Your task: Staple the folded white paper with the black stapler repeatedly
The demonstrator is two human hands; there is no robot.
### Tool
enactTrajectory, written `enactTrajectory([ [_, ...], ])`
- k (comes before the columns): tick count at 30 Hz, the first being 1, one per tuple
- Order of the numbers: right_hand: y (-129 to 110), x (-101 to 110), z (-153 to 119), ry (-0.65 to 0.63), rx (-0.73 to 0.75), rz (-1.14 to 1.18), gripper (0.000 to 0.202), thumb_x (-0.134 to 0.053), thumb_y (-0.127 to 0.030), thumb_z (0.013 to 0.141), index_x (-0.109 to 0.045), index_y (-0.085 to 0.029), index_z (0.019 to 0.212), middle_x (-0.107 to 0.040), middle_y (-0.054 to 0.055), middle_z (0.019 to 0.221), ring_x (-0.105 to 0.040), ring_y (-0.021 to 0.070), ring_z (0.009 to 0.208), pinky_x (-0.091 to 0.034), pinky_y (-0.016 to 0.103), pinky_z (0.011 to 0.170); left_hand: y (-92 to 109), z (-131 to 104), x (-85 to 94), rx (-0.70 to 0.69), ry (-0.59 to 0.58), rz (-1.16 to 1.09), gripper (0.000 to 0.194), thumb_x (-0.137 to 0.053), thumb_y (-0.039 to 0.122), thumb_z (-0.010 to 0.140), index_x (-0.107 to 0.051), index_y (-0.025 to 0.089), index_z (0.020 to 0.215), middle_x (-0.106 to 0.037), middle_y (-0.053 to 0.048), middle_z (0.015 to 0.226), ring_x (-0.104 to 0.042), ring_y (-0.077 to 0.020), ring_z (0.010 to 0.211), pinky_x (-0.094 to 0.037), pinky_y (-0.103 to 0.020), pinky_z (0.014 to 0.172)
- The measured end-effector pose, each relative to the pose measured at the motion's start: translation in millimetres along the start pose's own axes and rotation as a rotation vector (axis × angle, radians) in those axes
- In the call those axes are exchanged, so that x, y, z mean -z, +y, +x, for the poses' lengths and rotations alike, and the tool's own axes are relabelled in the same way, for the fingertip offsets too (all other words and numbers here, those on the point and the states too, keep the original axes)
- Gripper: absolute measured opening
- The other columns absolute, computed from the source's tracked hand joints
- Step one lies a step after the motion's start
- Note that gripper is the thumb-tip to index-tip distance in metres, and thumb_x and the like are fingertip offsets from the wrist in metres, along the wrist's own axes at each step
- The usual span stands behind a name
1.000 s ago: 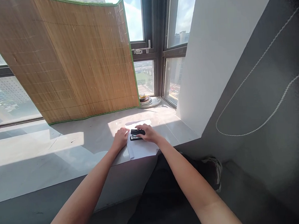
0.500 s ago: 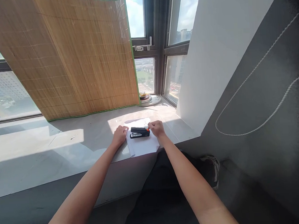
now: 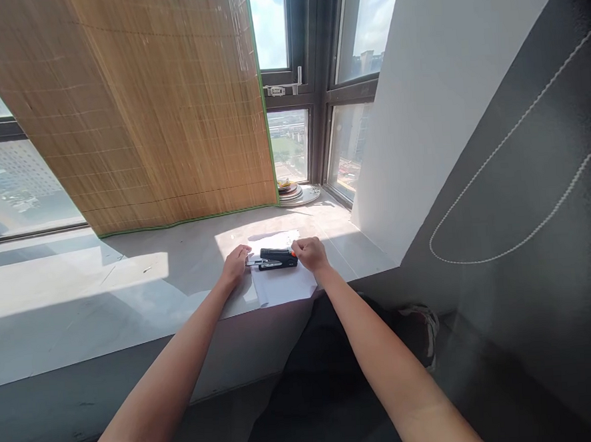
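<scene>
A black stapler (image 3: 278, 258) lies on white paper (image 3: 285, 286), its jaw facing left. From its front a slim metal staple tray (image 3: 254, 263) sticks out to the left. My right hand (image 3: 311, 253) is closed at the stapler's rear end, against a small orange part (image 3: 293, 253). My left hand (image 3: 236, 264) rests at the left edge of the paper, fingers loosely curved and apart. The tray's outer end reaches its fingertips; whether they pinch it is hard to see.
The paper lies on a pale windowsill (image 3: 192, 254). A bamboo blind (image 3: 169, 122) hangs to the left, before the window. Stacked plates (image 3: 298, 195) stand in the corner. A white beaded cord (image 3: 471, 261) loops at the right. A shoe (image 3: 422, 333) shows below.
The staple tray has slid out of the stapler's front toward my left hand. My left hand has drawn slightly left off the paper. My right hand stays at the stapler's rear.
</scene>
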State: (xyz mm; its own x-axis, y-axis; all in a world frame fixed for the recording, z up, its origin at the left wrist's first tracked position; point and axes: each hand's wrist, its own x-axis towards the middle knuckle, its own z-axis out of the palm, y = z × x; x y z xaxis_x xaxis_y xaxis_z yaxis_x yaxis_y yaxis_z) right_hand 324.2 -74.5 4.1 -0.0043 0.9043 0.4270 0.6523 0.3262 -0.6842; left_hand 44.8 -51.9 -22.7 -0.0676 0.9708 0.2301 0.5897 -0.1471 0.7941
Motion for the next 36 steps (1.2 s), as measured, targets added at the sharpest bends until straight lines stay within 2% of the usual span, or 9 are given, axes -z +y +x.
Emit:
enactTrajectory([
  [3, 2, -5, 1, 0.039, 0.064, 0.108, 0.05, -0.051, -0.043, 0.106, -0.061, -0.023, 0.061, -0.057, 0.001, 0.065, -0.052, 0.0175, 0.068, -0.038, 0.029, 0.066, 1, -4, 2.5, -0.01, -0.017, -0.067, 0.035, -0.044, 0.042, 0.098, -0.073, 0.023, 0.105, -0.077, -0.011, 0.116, -0.071, -0.0295, 0.107, -0.056, -0.045, 0.099],
  [5, 4, -8, 2, -0.057, 0.163, 0.154, 0.032, -0.066, -0.046, 0.101, -0.07, -0.023, 0.08, -0.07, 0.003, 0.087, -0.061, 0.02, 0.084, -0.047, 0.029, 0.077, 2, -8, 5.0, -0.023, -0.022, -0.167, 0.038, -0.046, 0.046, 0.1, -0.073, 0.023, 0.112, -0.076, -0.013, 0.127, -0.071, -0.03, 0.114, -0.057, -0.045, 0.101],
  [7, 6, -11, 2, -0.2, 0.238, 0.132, 0.022, -0.081, -0.043, 0.092, -0.074, -0.022, 0.095, -0.074, 0.005, 0.101, -0.064, 0.0218, 0.096, -0.049, 0.031, 0.084, 3, -11, 7.8, -0.047, 0.018, -0.261, 0.041, -0.046, 0.048, 0.102, -0.073, 0.022, 0.117, -0.073, -0.014, 0.137, -0.068, -0.0314, 0.125, -0.054, -0.047, 0.109],
  [11, 4, -16, 0, -0.352, 0.216, 0.007, 0.015, -0.084, -0.029, 0.087, -0.073, -0.021, 0.094, -0.072, 0.002, 0.09, -0.063, 0.0209, 0.086, -0.045, 0.029, 0.074, 5, -14, 12.9, -0.105, 0.111, -0.461, 0.041, -0.047, 0.049, 0.103, -0.073, 0.021, 0.119, -0.069, -0.014, 0.145, -0.058, -0.0319, 0.145, -0.043, -0.052, 0.125],
  [14, -8, -19, -5, -0.243, 0.231, -0.018, 0.011, -0.082, -0.026, 0.089, -0.074, -0.023, 0.095, -0.072, 0.002, 0.089, -0.063, 0.0234, 0.09, -0.045, 0.031, 0.072, 10, -14, 16.6, -0.039, 0.063, -0.748, 0.042, -0.045, 0.051, 0.106, -0.07, 0.022, 0.124, -0.064, -0.015, 0.154, -0.057, -0.0313, 0.148, -0.044, -0.054, 0.125],
  [18, -31, -22, -12, -0.018, 0.423, -0.057, 0.015, -0.072, -0.022, 0.099, -0.075, -0.023, 0.114, -0.076, 0.008, 0.11, -0.061, 0.0287, 0.108, -0.05, 0.037, 0.085, 20, -17, 22.9, 0.221, -0.095, -1.036, 0.061, -0.028, 0.062, 0.113, -0.064, 0.015, 0.132, -0.059, -0.023, 0.159, -0.066, -0.034, 0.14, -0.051, -0.055, 0.121],
  [23, -47, -30, -18, -0.08, 0.723, -0.277, 0.039, -0.055, -0.01, 0.106, -0.072, -0.026, 0.137, -0.075, 0.01, 0.13, -0.058, 0.0296, 0.116, -0.047, 0.045, 0.101, 20, -21, 30.6, 0.369, -0.312, -1.127, 0.081, -0.017, 0.065, 0.113, -0.063, 0.003, 0.137, -0.067, -0.03, 0.141, -0.067, -0.0368, 0.136, -0.053, -0.056, 0.119],
  [30, -49, -38, -20, -0.159, 0.932, -0.428, 0.044, -0.041, -0.008, 0.113, -0.069, -0.031, 0.139, -0.074, 0.007, 0.133, -0.058, 0.0246, 0.117, -0.046, 0.042, 0.098, 10, -18, 33.0, 0.422, -0.291, -1.101, 0.061, -0.026, 0.049, 0.115, -0.068, 0.007, 0.131, -0.074, -0.025, 0.127, -0.069, -0.0365, 0.13, -0.055, -0.058, 0.116],
  [36, -48, -40, -21, -0.058, 1.026, -0.496, 0.038, -0.049, -0.005, 0.11, -0.07, -0.026, 0.135, -0.074, 0.009, 0.129, -0.059, 0.0238, 0.115, -0.046, 0.04, 0.096, 5, -15, 32.2, 0.472, -0.228, -1.225, 0.052, -0.033, 0.042, 0.116, -0.068, 0.006, 0.128, -0.076, -0.022, 0.116, -0.076, -0.0289, 0.109, -0.063, -0.042, 0.098],
])
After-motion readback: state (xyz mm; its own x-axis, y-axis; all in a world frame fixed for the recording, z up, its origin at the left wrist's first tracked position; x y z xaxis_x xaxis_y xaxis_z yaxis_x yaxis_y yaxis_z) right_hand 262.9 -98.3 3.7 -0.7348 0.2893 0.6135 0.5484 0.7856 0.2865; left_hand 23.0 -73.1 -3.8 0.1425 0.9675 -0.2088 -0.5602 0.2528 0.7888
